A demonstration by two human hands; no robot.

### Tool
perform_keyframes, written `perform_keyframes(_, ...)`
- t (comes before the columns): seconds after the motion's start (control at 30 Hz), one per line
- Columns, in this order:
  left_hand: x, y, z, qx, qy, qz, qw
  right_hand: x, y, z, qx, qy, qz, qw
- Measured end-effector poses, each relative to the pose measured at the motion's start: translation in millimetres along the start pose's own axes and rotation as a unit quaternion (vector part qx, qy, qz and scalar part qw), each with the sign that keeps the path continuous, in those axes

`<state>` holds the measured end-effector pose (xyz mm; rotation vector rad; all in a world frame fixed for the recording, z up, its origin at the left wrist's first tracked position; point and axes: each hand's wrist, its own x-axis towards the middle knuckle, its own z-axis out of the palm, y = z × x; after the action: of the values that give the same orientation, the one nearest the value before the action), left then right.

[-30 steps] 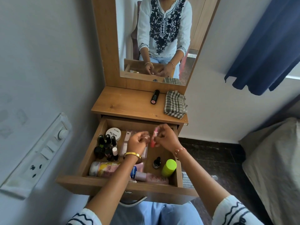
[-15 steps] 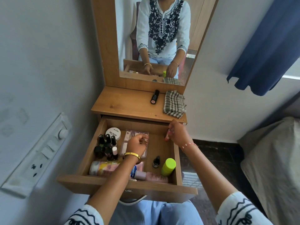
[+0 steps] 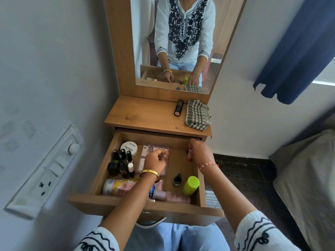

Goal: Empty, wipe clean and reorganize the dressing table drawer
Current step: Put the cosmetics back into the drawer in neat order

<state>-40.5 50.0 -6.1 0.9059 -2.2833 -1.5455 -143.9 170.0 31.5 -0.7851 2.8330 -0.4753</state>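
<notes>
Two bare forearms reach forward over the front edge of the open drawer [image 3: 126, 205], which stands pulled out below the dressing table top [image 3: 145, 115].

Along the drawer's left side a cluster of dark nail polish bottles [image 3: 121, 163] stands upright, with a round white jar [image 3: 129, 148] behind them and a pink tube [image 3: 117, 187] lying on its side along the front wall.

Next comes the left hand [image 3: 156, 160], wearing a gold bangle at the wrist. It hovers palm down above the clear packets [image 3: 145, 156] in the middle of the drawer, its fingers curled loosely inward; whether they grip anything cannot be told.

Right of it, a small dark dropper bottle [image 3: 177, 180] and a lime-green capped bottle [image 3: 190, 185] stand near the front right corner.

At the back right corner the right hand [image 3: 200, 153], a thread bracelet on its wrist, bends downward at the wrist, its fingers pressed together around a small red-tipped stick [image 3: 189, 154] held upright just above the drawer floor.

Above, on the table top, a black lipstick [image 3: 178, 108] lies just beside a folded checked cloth [image 3: 197, 115].
</notes>
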Motion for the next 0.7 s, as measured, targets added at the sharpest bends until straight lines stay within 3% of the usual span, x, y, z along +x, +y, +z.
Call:
perform_keyframes(0.33, 0, -2, 2, 0.012, -0.007, 0.001, 1.0, -3, -1, -1, -0.024, 0.015, -0.001, 1.0)
perform_keyframes(0.7, -4, -4, 4, 0.037, -0.011, 0.012, 0.999, -8, 5, -10, 0.05, 0.022, 0.017, 0.998)
